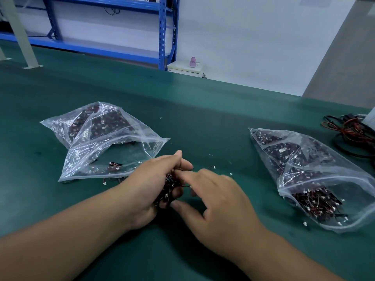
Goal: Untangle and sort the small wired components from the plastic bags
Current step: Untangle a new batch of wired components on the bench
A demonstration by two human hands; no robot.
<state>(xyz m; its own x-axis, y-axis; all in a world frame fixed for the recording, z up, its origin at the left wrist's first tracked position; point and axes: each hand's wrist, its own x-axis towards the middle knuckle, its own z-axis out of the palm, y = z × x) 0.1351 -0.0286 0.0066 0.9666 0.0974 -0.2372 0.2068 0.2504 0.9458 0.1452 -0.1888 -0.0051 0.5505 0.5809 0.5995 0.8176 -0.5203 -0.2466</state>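
- Right, both hands are together at the lower centre of the frame, low over the green table mat (203, 110).
- The left hand (150, 185) is clamped on a clump of wired components (169, 186): its fingers curl round a dark tangle of red and black leads.
- The right hand (219, 201) is right up against that clump, with its fingers stretched towards it and its thumb below.
- Those fingertips are blurred, so I cannot tell whether they pinch a lead or only touch the tangle.
- Just left of the hands lies an open zip bag (105, 157), mouth towards the hands, nearly flat, with a few components left inside.
- Behind it, towards the left of the frame, is a fuller bag (91, 122) packed with dark components and white connectors.
- Over on the right, well apart from the hands, is a third bag (316, 175), mouth open towards the lower right, and its components are spilling to the opening.
- A loose lead (212, 166) with a white plug lies on the mat just beyond the right hand, with a few white connector bits (230, 174) near it.
- At the far right edge sits a heap of longer red and black cables (351, 132).
- In the background at the upper left stands a blue shelving rack (162, 27).
- Beside its foot is a white cabinet (184, 68) with a small pink bottle (192, 62) on top.
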